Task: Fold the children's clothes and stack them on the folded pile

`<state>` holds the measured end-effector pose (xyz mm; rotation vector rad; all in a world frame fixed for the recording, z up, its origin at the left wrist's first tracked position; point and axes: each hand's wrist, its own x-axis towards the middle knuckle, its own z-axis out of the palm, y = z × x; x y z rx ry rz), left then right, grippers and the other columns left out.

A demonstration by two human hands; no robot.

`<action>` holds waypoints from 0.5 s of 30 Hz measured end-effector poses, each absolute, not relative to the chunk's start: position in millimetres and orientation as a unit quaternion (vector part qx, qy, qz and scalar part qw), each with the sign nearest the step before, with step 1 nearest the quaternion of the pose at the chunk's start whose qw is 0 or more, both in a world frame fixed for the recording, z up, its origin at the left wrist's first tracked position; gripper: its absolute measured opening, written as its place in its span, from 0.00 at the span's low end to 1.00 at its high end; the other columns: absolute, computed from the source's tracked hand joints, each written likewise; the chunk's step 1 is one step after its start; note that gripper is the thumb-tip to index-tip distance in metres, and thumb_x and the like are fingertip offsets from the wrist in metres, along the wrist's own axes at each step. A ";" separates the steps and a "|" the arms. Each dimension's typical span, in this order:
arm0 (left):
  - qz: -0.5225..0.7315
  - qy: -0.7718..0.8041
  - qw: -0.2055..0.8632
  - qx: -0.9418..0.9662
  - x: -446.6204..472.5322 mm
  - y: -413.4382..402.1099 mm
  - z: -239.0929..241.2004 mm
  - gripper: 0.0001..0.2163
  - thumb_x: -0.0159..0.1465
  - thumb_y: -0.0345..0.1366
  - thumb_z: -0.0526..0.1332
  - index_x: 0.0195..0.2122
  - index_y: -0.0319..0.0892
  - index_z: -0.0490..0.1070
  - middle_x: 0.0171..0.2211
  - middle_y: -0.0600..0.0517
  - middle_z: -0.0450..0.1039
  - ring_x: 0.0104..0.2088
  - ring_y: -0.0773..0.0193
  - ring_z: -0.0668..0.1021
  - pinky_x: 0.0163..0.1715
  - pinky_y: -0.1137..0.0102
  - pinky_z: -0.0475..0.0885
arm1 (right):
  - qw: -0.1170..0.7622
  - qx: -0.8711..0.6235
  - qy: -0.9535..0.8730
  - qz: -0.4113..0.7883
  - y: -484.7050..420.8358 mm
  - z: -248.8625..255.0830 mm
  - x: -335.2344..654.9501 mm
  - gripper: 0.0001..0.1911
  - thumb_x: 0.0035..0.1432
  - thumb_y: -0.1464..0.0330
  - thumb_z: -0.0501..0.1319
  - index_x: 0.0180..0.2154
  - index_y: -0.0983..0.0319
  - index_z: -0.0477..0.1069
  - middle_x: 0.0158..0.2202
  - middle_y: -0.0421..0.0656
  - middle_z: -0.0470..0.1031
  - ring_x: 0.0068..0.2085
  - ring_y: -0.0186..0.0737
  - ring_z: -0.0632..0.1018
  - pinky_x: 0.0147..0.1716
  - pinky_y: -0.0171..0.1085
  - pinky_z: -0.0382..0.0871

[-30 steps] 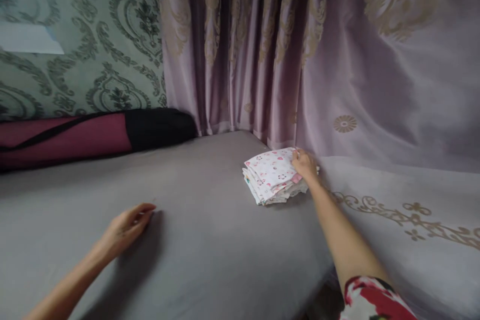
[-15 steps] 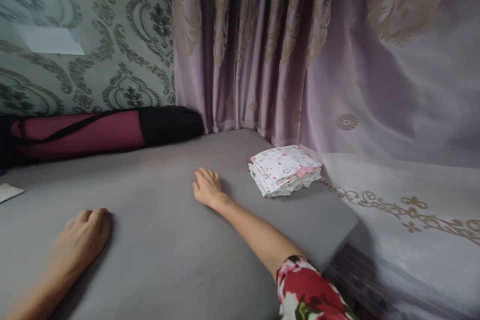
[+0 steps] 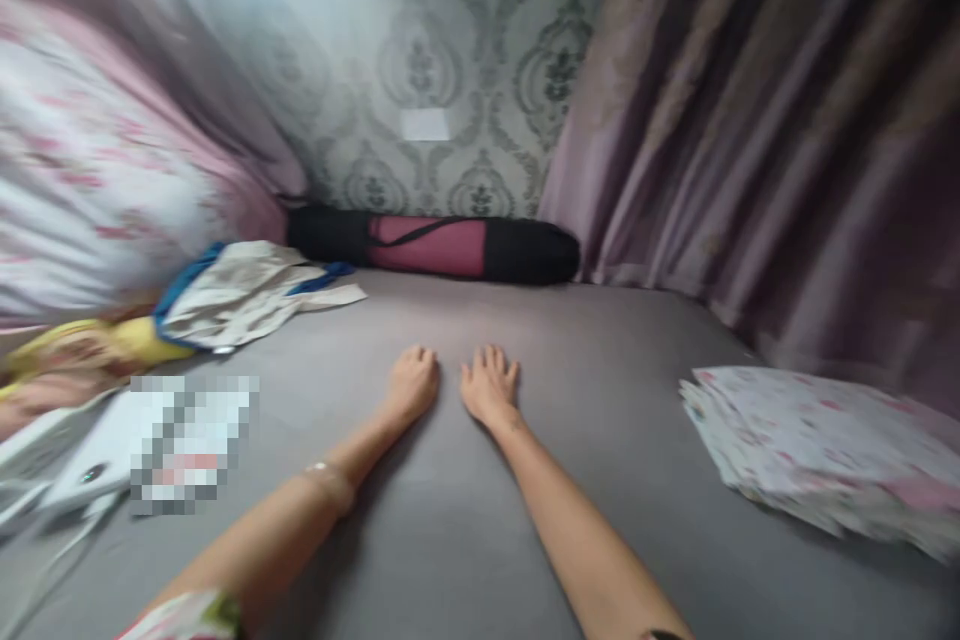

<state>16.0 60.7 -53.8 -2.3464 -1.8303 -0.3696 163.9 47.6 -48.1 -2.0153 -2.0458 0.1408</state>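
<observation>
Both hands have come together since the earlier frame: the left hand (image 3: 411,382) and right hand (image 3: 491,385) lie open, palms down, side by side on the grey sheet (image 3: 600,340) at centre frame, gripping nothing. A stack of folded floral cloths (image 3: 810,440) sits at lower right, below the curtain (image 3: 750,170). A wide sweep of the right arm could likely knock it askew. A cream bag (image 3: 247,295) at left and a rolled mat (image 3: 435,245) behind hem the hands in.

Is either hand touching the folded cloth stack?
No: the left hand and right hand rest side by side on the grey sheet, well apart from the folded cloth stack at right.
</observation>
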 end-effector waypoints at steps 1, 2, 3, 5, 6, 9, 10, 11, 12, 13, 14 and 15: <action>-0.129 -0.606 0.062 -0.783 14.1 62.8 -53.7 0.12 0.67 0.30 0.47 0.40 0.37 0.70 0.40 0.40 0.70 0.42 0.55 0.73 0.45 0.64 0.67 | 0.129 -0.696 -0.706 0.039 49.2 -49.7 163.6 0.27 0.68 0.61 0.44 0.62 0.67 0.61 0.66 0.55 0.56 0.65 0.55 0.55 0.61 0.59 0.43; -0.135 -0.599 0.051 -0.788 11.3 65.1 -53.4 0.12 0.66 0.29 0.47 0.39 0.38 0.70 0.40 0.40 0.70 0.42 0.55 0.72 0.46 0.64 0.67 | 0.125 -0.697 -0.705 0.029 51.2 -51.5 163.3 0.27 0.68 0.62 0.43 0.62 0.67 0.61 0.66 0.55 0.56 0.65 0.55 0.56 0.60 0.59 0.44; -0.141 -0.590 0.034 -0.794 7.7 67.4 -52.9 0.11 0.66 0.29 0.48 0.40 0.38 0.70 0.41 0.41 0.71 0.43 0.56 0.72 0.46 0.65 0.67 | 0.120 -0.696 -0.707 0.022 53.3 -53.5 162.8 0.27 0.67 0.62 0.43 0.62 0.67 0.61 0.65 0.55 0.57 0.65 0.55 0.56 0.60 0.58 0.44; -0.162 -0.579 -0.015 -0.799 -1.3 72.4 -50.9 0.10 0.66 0.30 0.49 0.40 0.40 0.70 0.41 0.44 0.71 0.43 0.59 0.73 0.45 0.67 0.67 | 0.116 -0.696 -0.709 0.005 56.9 -57.4 161.6 0.27 0.67 0.62 0.44 0.61 0.66 0.62 0.65 0.55 0.57 0.65 0.54 0.57 0.60 0.58 0.45; -0.169 -0.578 -0.037 -0.797 -6.9 75.2 -49.7 0.10 0.66 0.31 0.50 0.40 0.41 0.71 0.41 0.45 0.72 0.42 0.60 0.73 0.44 0.69 0.68 | 0.113 -0.696 -0.709 -0.002 58.2 -59.2 161.0 0.27 0.67 0.62 0.44 0.61 0.66 0.62 0.65 0.55 0.57 0.65 0.54 0.57 0.60 0.58 0.45; -0.178 -0.597 -0.065 -0.780 -29.5 86.4 -45.6 0.09 0.64 0.31 0.53 0.39 0.43 0.72 0.39 0.49 0.74 0.40 0.63 0.75 0.41 0.72 0.69 | 0.106 -0.694 -0.712 -0.021 60.3 -63.4 159.7 0.27 0.67 0.62 0.44 0.62 0.66 0.61 0.65 0.55 0.57 0.65 0.53 0.58 0.60 0.58 0.47; -0.178 -0.608 -0.064 -0.771 -39.7 90.8 -44.0 0.09 0.64 0.31 0.53 0.38 0.43 0.73 0.39 0.50 0.74 0.39 0.64 0.75 0.41 0.73 0.69 | 0.103 -0.694 -0.712 -0.025 60.7 -64.4 159.4 0.27 0.67 0.62 0.44 0.62 0.66 0.61 0.65 0.55 0.57 0.65 0.53 0.58 0.59 0.57 0.47; -0.179 -0.621 -0.063 -0.760 -51.5 95.3 -42.2 0.08 0.63 0.31 0.54 0.38 0.43 0.73 0.38 0.50 0.75 0.39 0.64 0.75 0.41 0.73 0.69 | 0.099 -0.694 -0.713 -0.029 61.1 -65.2 159.3 0.27 0.67 0.62 0.43 0.62 0.66 0.61 0.65 0.55 0.57 0.65 0.53 0.58 0.59 0.57 0.47; -0.181 -0.636 -0.060 -0.748 -64.9 99.6 -40.0 0.09 0.63 0.30 0.54 0.38 0.42 0.73 0.38 0.49 0.75 0.39 0.64 0.76 0.41 0.72 0.69 | 0.095 -0.694 -0.713 -0.031 61.5 -66.0 159.2 0.27 0.67 0.61 0.43 0.62 0.66 0.61 0.65 0.55 0.57 0.65 0.53 0.57 0.59 0.57 0.47; -0.183 -0.652 -0.055 -0.733 -79.8 103.6 -37.3 0.09 0.62 0.30 0.54 0.39 0.41 0.74 0.39 0.48 0.76 0.40 0.63 0.76 0.42 0.72 0.69 | 0.091 -0.694 -0.714 -0.032 62.0 -66.6 159.1 0.27 0.67 0.61 0.43 0.62 0.66 0.61 0.65 0.55 0.57 0.65 0.53 0.57 0.60 0.58 0.47; -0.185 -0.670 -0.048 -0.717 -95.9 107.2 -34.0 0.10 0.63 0.30 0.53 0.39 0.40 0.74 0.39 0.47 0.76 0.40 0.62 0.76 0.42 0.71 0.70 | 0.087 -0.694 -0.714 -0.033 62.5 -67.3 159.1 0.27 0.67 0.61 0.43 0.62 0.66 0.61 0.65 0.55 0.57 0.65 0.53 0.57 0.60 0.58 0.47; -0.187 -0.688 -0.039 -0.700 -113.0 110.4 -30.2 0.11 0.63 0.30 0.53 0.40 0.40 0.74 0.40 0.46 0.76 0.41 0.61 0.76 0.43 0.70 0.70 | 0.085 -0.694 -0.714 -0.034 63.0 -67.9 159.1 0.27 0.67 0.61 0.43 0.62 0.66 0.61 0.65 0.55 0.57 0.65 0.53 0.57 0.60 0.58 0.47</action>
